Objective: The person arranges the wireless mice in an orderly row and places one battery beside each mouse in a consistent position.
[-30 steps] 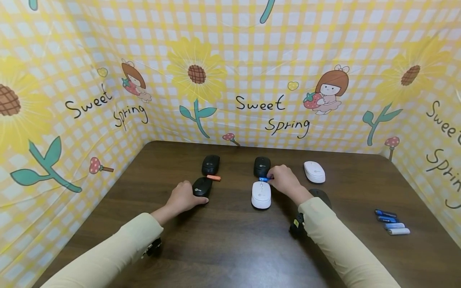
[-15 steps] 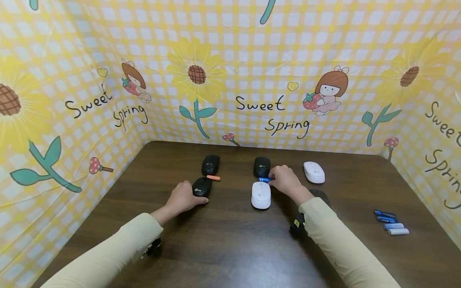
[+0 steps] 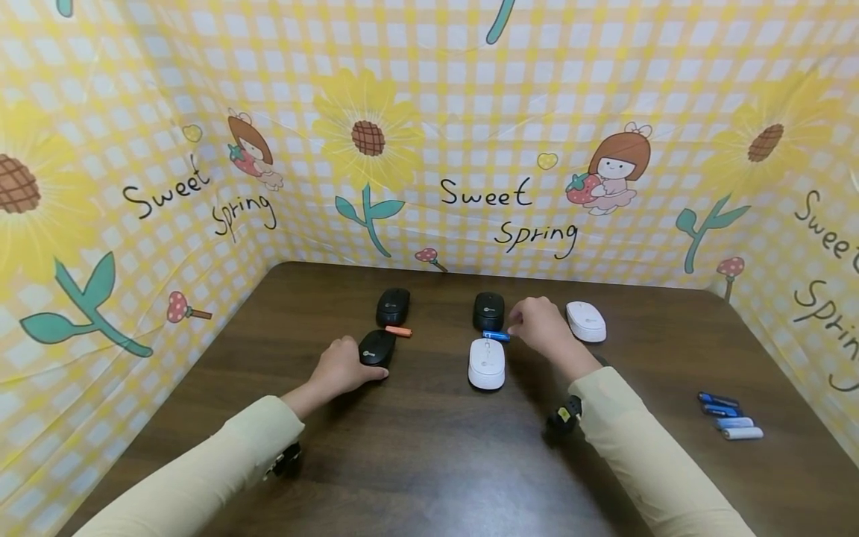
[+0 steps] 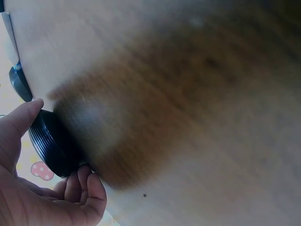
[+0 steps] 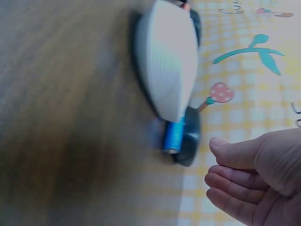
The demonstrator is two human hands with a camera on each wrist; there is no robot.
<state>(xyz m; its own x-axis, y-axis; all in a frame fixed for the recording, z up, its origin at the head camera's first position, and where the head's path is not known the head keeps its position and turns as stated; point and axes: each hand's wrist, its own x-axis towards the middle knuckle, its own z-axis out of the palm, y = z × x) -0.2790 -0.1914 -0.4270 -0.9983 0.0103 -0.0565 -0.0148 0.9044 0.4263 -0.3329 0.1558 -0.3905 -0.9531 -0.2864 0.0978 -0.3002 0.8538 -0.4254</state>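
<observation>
My left hand (image 3: 338, 365) grips the near black computer mouse (image 3: 377, 348) by its sides. In the left wrist view the thumb and curled fingertips lie at either side of that mouse's ribbed end (image 4: 51, 143). An orange battery (image 3: 399, 331) lies between it and another black mouse (image 3: 393, 306) behind. My right hand (image 3: 542, 327) holds nothing, its fingers loosely bent, just right of a blue battery (image 3: 496, 336). That battery lies between a black mouse (image 3: 488, 310) and a white mouse (image 3: 486, 364). The right wrist view shows a gap between the fingertips and the blue battery (image 5: 173, 136).
A second white mouse (image 3: 586, 321) stands right of my right hand. My right forearm hides most of a dark mouse below it. Several batteries (image 3: 731, 415) lie in a row at the right of the brown table (image 3: 429, 455). A patterned cloth (image 3: 416, 224) walls the back and sides.
My right hand has let go of the blue battery and drawn back to the right, leaving it between the two mice. The left hand and its mouse have stayed put.
</observation>
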